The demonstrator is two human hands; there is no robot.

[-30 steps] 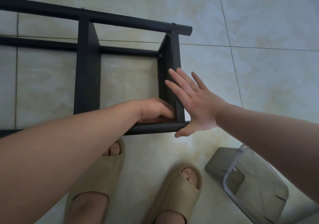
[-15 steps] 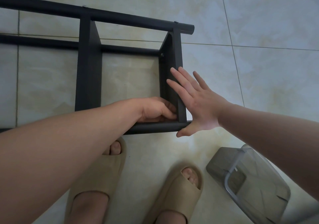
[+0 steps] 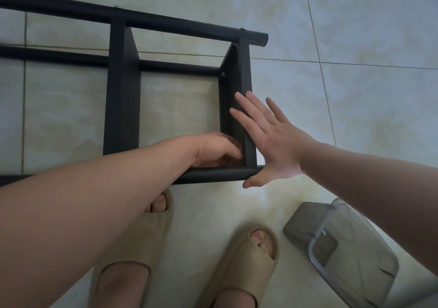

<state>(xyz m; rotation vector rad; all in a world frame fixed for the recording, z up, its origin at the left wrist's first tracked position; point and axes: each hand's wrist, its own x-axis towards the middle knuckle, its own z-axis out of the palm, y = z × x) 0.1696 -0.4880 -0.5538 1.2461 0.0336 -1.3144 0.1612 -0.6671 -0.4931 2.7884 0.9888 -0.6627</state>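
Head view looks down on pale glossy floor tiles (image 3: 355, 23), where a dark metal frame (image 3: 122, 108) lies before two beige slippers (image 3: 142, 243), a clear plastic bin (image 3: 341, 248) at right. The right hand (image 3: 277, 146) stays flat, fingers straight, against the frame's end panel (image 3: 237, 82). The left hand (image 3: 213, 150) curls into the inner corner, its hold hidden. Little has moved since earlier.

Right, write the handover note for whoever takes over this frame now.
Left hand: inside the dark frame, fingers curled at the corner where the end panel meets the near tube; what it grips is hidden.
Right hand: flat and open, pressing the end panel's outer face.
Done: the end panel stands between the far tube and the near tube; a screw shows at its far end.
Left: probably fastening the near corner; brace the panel meanwhile.
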